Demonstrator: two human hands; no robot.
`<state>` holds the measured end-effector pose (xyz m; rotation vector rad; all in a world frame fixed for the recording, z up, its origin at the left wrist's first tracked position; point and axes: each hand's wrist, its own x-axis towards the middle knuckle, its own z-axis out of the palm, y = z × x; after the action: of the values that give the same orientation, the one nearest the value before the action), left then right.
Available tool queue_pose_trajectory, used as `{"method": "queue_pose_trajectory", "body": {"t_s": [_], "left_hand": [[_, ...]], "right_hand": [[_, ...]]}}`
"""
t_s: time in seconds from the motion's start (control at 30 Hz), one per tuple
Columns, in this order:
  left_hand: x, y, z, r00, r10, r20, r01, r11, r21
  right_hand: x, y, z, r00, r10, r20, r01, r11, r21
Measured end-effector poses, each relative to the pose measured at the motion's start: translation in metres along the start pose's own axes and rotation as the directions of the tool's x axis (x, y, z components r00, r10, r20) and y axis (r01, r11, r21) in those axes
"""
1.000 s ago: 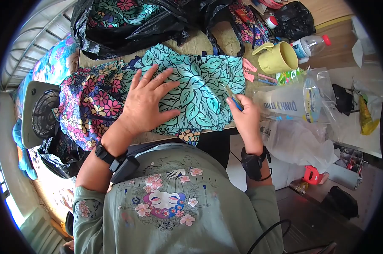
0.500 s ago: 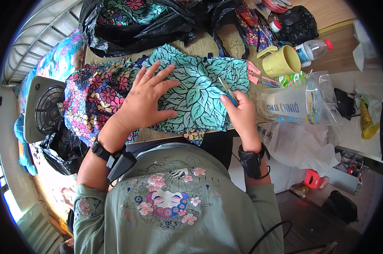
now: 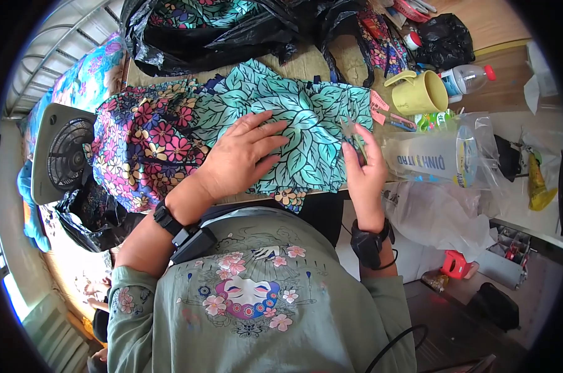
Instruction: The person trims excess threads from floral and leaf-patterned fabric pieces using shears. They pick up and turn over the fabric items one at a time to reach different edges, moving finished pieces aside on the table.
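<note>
I see the left grip (image 3: pixel 238 158), less splayed now, flat on cloth (image 3: pixel 309 133); right grip (image 3: pixel 363 165) pinching snips (image 3: pixel 353 134); counter (image 3: pixel 350 59) under cloth, fan (image 3: pixel 67 155) left of it.

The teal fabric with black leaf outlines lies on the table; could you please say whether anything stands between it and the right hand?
Nothing visible does. The right hand holds small metal-bladed snips over the teal fabric; the left hand lies on it farther left, apart from the snips.

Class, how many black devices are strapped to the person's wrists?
2: one black device on the wrist behind the left hand, another device behind the right hand. None seems hidden.
</note>
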<state>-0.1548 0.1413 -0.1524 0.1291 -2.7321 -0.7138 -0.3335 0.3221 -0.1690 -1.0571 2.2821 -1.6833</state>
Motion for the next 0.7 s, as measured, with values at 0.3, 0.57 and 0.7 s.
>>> {"method": "queue_pose_trajectory", "body": {"t_s": [0.3,0.57,0.7], "left_hand": [[-0.003,0.000,0.008,1.000,-0.002,0.004,0.002,0.992,0.123],[-0.004,0.000,0.009,1.000,-0.007,0.001,0.006,0.992,0.128],[-0.003,0.001,0.009,1.000,-0.008,-0.016,0.010,0.992,0.127]], "right_hand": [[-0.020,-0.015,0.014,0.946,-0.093,0.309,0.159,0.968,-0.195],[-0.018,-0.012,0.020,0.953,-0.114,0.280,0.184,0.954,-0.238],[-0.018,-0.013,0.021,0.958,-0.072,0.277,0.142,0.960,-0.243]]}}
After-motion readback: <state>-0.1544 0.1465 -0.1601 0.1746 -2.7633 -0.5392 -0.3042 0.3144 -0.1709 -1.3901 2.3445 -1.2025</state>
